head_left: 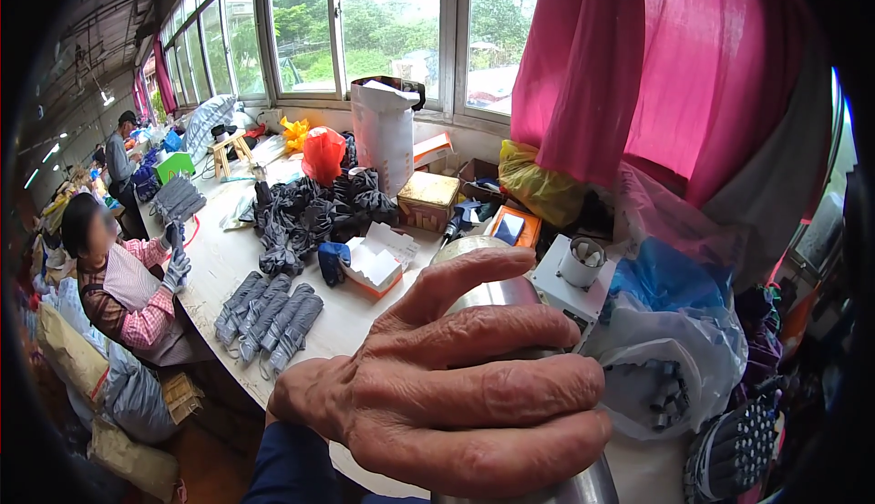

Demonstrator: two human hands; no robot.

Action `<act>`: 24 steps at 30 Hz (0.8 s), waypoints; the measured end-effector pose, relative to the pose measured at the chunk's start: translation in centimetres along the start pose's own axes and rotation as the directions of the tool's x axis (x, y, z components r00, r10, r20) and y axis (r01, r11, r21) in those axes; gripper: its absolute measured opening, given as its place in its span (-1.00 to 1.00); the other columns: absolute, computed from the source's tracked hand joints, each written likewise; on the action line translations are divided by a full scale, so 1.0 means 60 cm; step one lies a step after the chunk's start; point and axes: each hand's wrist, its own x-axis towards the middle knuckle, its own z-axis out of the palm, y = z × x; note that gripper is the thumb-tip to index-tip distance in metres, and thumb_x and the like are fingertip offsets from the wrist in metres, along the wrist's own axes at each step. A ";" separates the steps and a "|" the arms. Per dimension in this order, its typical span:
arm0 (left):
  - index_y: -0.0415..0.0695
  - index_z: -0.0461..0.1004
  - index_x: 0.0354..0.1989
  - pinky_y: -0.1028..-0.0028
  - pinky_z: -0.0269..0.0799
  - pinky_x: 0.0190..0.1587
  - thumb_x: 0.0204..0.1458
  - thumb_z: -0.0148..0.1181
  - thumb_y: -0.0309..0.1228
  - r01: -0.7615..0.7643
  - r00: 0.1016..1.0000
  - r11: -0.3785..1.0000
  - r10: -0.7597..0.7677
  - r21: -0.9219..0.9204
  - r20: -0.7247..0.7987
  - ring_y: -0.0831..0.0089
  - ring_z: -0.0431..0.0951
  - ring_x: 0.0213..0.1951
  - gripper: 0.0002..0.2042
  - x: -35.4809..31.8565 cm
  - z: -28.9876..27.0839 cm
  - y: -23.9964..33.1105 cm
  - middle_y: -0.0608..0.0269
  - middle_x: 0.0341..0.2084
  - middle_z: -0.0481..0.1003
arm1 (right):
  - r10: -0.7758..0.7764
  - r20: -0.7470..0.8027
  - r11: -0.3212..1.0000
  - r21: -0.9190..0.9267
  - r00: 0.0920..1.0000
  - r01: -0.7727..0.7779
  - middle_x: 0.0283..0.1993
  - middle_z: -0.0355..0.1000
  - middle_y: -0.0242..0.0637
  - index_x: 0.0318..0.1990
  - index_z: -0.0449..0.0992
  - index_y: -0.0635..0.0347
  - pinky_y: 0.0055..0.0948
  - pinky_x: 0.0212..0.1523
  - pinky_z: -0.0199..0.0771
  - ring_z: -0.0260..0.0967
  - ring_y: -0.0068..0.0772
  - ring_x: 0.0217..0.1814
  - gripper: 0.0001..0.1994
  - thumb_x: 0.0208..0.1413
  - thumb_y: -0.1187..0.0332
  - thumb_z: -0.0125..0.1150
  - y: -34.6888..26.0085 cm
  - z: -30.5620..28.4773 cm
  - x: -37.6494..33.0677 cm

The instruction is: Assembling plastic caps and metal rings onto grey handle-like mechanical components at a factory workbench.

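My left hand [465,385] reaches in from the lower left in a dark blue sleeve [292,468], its back toward me. Its fingers lie curved over a shiny steel cylinder [497,294], which looks like a metal flask. Much of the cylinder is hidden behind the hand, and my thumb does not show. No part of my right hand is in view. Left of my hand, several folded grey umbrellas [283,317] lie side by side on the pale table [214,262]. Just beyond it stands an open white box [378,262].
Dark grey crumpled fabric [310,212] is heaped on the table. To the right are a white device [570,276] and a plastic bag [670,367] with metal pieces. A person [128,290] in gloves holds grey umbrellas [178,199] at left; another person [120,162] stands farther back.
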 end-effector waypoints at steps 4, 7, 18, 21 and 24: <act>0.03 0.51 -0.22 -0.02 0.15 0.21 0.01 0.22 -0.31 -0.027 0.998 0.999 0.025 0.031 0.050 0.23 0.59 -0.13 -0.84 -0.001 -0.010 0.006 0.23 -0.22 0.59 | -0.256 0.115 0.597 -0.762 0.960 0.250 0.06 0.41 -0.10 0.12 0.36 0.10 -0.20 -0.22 0.46 0.37 -0.14 -0.03 -0.46 0.17 -0.11 0.01 0.006 -0.031 0.010; 0.01 0.51 -0.23 -0.01 0.17 0.20 0.02 0.22 -0.30 0.022 0.998 0.998 -0.020 -0.050 0.052 0.25 0.60 -0.16 -0.84 -0.012 0.014 -0.019 0.21 -0.24 0.60 | -0.248 0.187 0.617 -0.726 0.950 0.304 0.01 0.41 -0.08 0.04 0.43 0.07 -0.21 -0.21 0.45 0.36 -0.13 -0.03 -0.56 0.18 -0.03 0.02 0.005 0.020 -0.015; -0.14 0.39 0.00 0.14 0.21 0.21 -0.38 0.52 -0.34 0.456 0.889 0.790 -0.422 -0.409 0.176 0.27 0.52 -0.06 -0.35 -0.158 0.096 -0.045 0.19 -0.15 0.49 | -0.010 -0.051 1.000 -0.002 0.999 0.010 -0.10 0.43 0.11 0.09 0.36 0.19 -0.18 -0.18 0.51 0.44 -0.05 -0.18 -0.37 0.12 -0.21 0.02 0.025 0.091 0.016; -0.17 0.39 -0.01 0.17 0.25 0.19 -0.44 0.54 -0.34 0.576 0.817 0.717 -0.517 -0.392 0.254 0.23 0.49 -0.04 -0.31 -0.222 0.138 -0.050 0.17 -0.13 0.48 | -0.050 0.064 0.990 -0.126 0.997 0.057 -0.11 0.44 0.06 0.06 0.38 0.22 -0.18 -0.13 0.52 0.45 -0.07 -0.13 -0.39 0.14 -0.17 0.02 0.032 0.185 0.016; -0.20 0.41 -0.08 0.19 0.28 0.17 -0.45 0.55 -0.36 0.676 0.734 0.632 -0.622 -0.379 0.274 0.25 0.52 -0.10 -0.36 -0.280 0.177 -0.035 0.16 -0.19 0.50 | -0.267 0.326 0.827 -0.405 0.907 0.389 -0.12 0.45 0.02 0.01 0.39 0.28 -0.21 -0.13 0.50 0.44 -0.11 -0.10 -0.34 0.07 -0.20 0.11 0.025 0.354 0.002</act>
